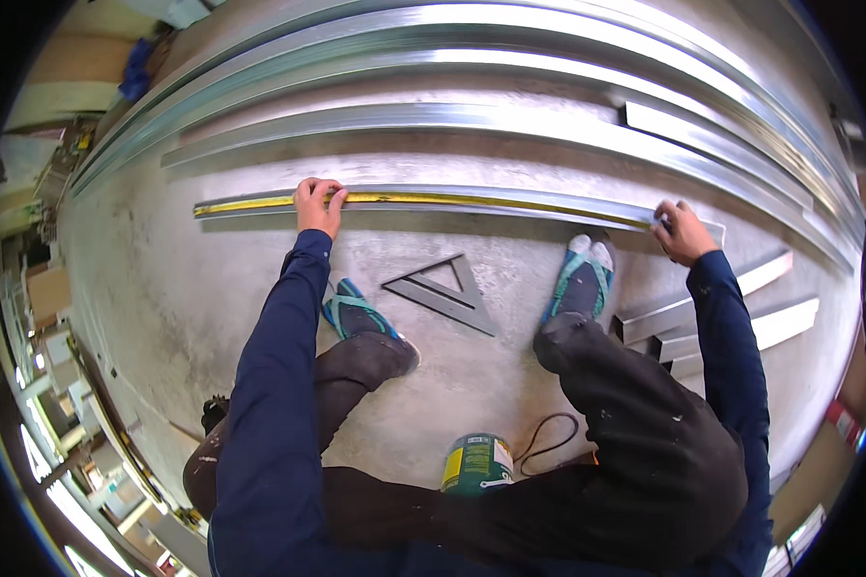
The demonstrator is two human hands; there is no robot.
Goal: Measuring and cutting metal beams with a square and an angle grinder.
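Note:
A yellow tape measure blade (423,198) lies stretched along a silver metal channel (558,199) on the floor in front of me. My left hand (318,204) closes over the channel and the blade, left of the middle, thumb on the near side. Toward the channel's right end, my right hand (681,233) is bent with its fingertips pinched together at the end of the visible blade. A small blurred thing shows at those fingertips, too unclear to name. Between my feet lies a grey triangular square (445,293), touched by neither hand.
Several long metal profiles (404,117) run across the floor beyond the channel. Short metal pieces (770,330) lie by my right forearm. A green and yellow can (478,464) stands between my legs beside a dark cord loop (548,438). My sandalled feet flank the square.

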